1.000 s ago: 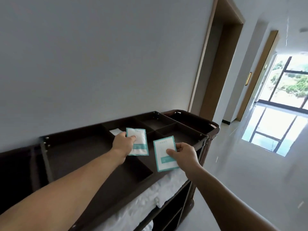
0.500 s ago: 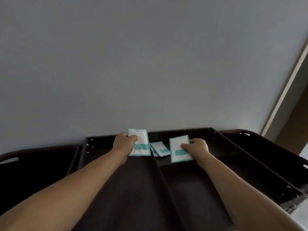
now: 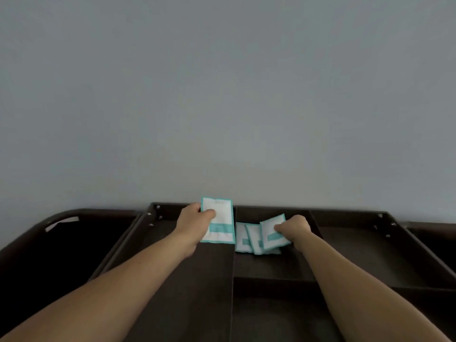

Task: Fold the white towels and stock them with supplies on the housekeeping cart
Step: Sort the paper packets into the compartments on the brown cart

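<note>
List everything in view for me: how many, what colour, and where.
Raised flat sachet: one, white with teal border, above the left divider.
Tilted flat sachet: one, same colours, over the loose ones.
Loose flat sachets: at least two, white and teal, middle rear compartment.
Dark compartmented cart tray: one, dark brown, lower frame.
Plain wall: one, pale grey, behind the tray.
Left hand: one, bare, grips the raised sachet.
Right hand: one, bare, pinches the tilted sachet.

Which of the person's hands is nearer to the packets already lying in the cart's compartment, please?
Right. The right hand is over that compartment, its held packet overlapping the lying packets; the left hand holds another packet beyond the divider to their left.
</note>
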### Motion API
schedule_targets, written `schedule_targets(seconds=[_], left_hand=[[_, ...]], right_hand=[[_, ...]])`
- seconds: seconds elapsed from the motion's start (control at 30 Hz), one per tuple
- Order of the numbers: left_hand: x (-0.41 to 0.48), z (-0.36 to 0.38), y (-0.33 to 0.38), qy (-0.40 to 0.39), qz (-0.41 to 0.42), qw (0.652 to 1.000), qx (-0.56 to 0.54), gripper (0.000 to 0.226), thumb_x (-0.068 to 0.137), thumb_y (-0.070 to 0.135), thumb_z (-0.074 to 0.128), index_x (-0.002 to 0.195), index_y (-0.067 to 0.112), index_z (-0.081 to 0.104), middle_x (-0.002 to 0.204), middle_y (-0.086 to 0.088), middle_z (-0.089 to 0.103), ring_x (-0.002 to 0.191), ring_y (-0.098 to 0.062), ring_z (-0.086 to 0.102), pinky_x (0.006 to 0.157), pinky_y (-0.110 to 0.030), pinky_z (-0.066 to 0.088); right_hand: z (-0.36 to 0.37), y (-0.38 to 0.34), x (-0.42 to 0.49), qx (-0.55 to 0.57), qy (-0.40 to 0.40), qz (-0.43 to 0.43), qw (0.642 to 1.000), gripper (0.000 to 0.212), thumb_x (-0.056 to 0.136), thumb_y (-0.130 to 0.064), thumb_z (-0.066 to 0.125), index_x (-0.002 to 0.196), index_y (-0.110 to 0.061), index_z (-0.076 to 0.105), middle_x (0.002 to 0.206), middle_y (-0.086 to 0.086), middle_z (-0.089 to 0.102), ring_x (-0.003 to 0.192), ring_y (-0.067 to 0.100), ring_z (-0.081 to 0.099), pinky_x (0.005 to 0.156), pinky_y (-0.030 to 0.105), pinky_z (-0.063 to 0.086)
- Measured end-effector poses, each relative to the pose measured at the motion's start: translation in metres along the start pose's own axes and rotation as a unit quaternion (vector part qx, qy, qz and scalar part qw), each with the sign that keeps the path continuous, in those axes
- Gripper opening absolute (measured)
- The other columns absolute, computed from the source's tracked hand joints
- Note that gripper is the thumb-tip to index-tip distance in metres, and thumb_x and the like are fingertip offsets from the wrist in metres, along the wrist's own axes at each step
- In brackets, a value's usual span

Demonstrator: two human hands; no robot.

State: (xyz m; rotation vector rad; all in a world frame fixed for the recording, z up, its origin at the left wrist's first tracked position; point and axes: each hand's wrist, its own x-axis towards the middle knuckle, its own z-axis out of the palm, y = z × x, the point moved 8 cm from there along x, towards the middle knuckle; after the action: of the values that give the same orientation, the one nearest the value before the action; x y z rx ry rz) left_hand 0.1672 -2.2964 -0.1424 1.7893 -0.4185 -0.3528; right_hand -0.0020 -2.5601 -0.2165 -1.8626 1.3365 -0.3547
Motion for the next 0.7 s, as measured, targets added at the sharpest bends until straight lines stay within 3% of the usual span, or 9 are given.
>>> schedule_targets(seconds=[0.1, 0.23, 0.33, 0.43, 0.5, 0.53, 0.6, 0.7], left_hand=[[-0.001, 0.006, 0.003, 0.010, -0.001, 1.000, 0.008, 0.007, 0.085, 0.010, 0.064, 0.081, 0.010, 0.070, 0.076, -0.002, 0.072, 0.064, -0.015, 0.071, 0.054, -0.026, 0.054], [-0.001, 0.014, 0.008, 0.011, 0.003, 1.000, 0.019, 0.008, 0.087, 0.011, 0.063, 0.082, 0.012, 0.069, 0.078, 0.000, 0.073, 0.064, -0.013, 0.071, 0.051, -0.023, 0.052], [-0.001, 0.021, 0.008, 0.007, 0.002, 1.000, 0.027, 0.009, 0.087, 0.010, 0.062, 0.082, 0.012, 0.068, 0.080, -0.002, 0.073, 0.068, -0.017, 0.072, 0.054, -0.025, 0.054], [-0.001, 0.032, 0.009, -0.006, 0.000, 0.999, 0.033, 0.011, 0.088, 0.011, 0.061, 0.080, 0.014, 0.068, 0.076, 0.002, 0.072, 0.058, -0.008, 0.069, 0.045, -0.019, 0.048], [-0.001, 0.040, 0.010, -0.014, -0.003, 0.999, 0.037, 0.011, 0.088, 0.011, 0.061, 0.080, 0.014, 0.067, 0.074, 0.004, 0.071, 0.055, -0.007, 0.068, 0.043, -0.018, 0.045], [0.000, 0.044, 0.011, -0.020, -0.005, 0.999, 0.042, 0.010, 0.088, 0.012, 0.061, 0.080, 0.015, 0.067, 0.075, 0.003, 0.071, 0.057, -0.008, 0.068, 0.043, -0.018, 0.045], [0.001, 0.054, 0.012, -0.039, -0.005, 0.998, 0.054, 0.010, 0.087, 0.012, 0.059, 0.081, 0.013, 0.067, 0.078, 0.000, 0.071, 0.065, -0.013, 0.068, 0.049, -0.020, 0.048], [-0.001, 0.074, 0.014, -0.072, 0.000, 0.995, 0.062, 0.012, 0.087, 0.010, 0.057, 0.082, 0.012, 0.067, 0.082, -0.005, 0.071, 0.075, -0.022, 0.069, 0.065, -0.031, 0.053]], right_hand=[[0.007, 0.008, 0.007, -0.076, -0.017, -0.005, 0.997, 0.031, 0.083, -0.028, 0.076, 0.100, -0.004, 0.066, 0.085, 0.005, 0.064, 0.074, 0.020, 0.061, 0.061, 0.026, 0.044], [0.006, 0.014, 0.003, -0.168, 0.020, -0.018, 0.985, 0.038, 0.086, -0.032, 0.068, 0.114, -0.007, 0.063, 0.118, 0.013, 0.064, 0.106, 0.031, 0.063, 0.076, 0.033, 0.046], [0.004, 0.013, 0.002, -0.182, 0.028, -0.023, 0.983, 0.053, 0.084, -0.038, 0.068, 0.126, -0.008, 0.056, 0.133, 0.015, 0.051, 0.121, 0.034, 0.053, 0.094, 0.038, 0.046], [-0.002, 0.004, -0.003, -0.169, 0.031, -0.047, 0.984, 0.052, 0.086, -0.037, 0.066, 0.128, -0.009, 0.054, 0.135, 0.014, 0.048, 0.125, 0.035, 0.047, 0.099, 0.039, 0.043], [-0.010, -0.012, -0.011, -0.121, 0.055, -0.093, 0.987, 0.037, 0.090, -0.036, 0.062, 0.119, -0.013, 0.062, 0.127, 0.013, 0.054, 0.121, 0.035, 0.050, 0.097, 0.038, 0.043], [-0.013, -0.022, -0.015, -0.078, 0.055, -0.119, 0.988, 0.028, 0.092, -0.038, 0.060, 0.103, -0.014, 0.067, 0.116, 0.012, 0.061, 0.113, 0.034, 0.056, 0.091, 0.038, 0.046], [-0.011, -0.042, -0.026, 0.029, 0.000, -0.152, 0.988, 0.039, 0.096, -0.044, 0.054, 0.074, -0.013, 0.064, 0.084, 0.005, 0.070, 0.087, 0.029, 0.065, 0.076, 0.036, 0.048], [-0.002, -0.062, -0.045, 0.161, -0.119, -0.149, 0.968, 0.038, 0.093, -0.051, 0.060, 0.077, -0.018, 0.067, 0.072, -0.006, 0.070, 0.060, 0.008, 0.061, 0.053, 0.023, 0.045]])
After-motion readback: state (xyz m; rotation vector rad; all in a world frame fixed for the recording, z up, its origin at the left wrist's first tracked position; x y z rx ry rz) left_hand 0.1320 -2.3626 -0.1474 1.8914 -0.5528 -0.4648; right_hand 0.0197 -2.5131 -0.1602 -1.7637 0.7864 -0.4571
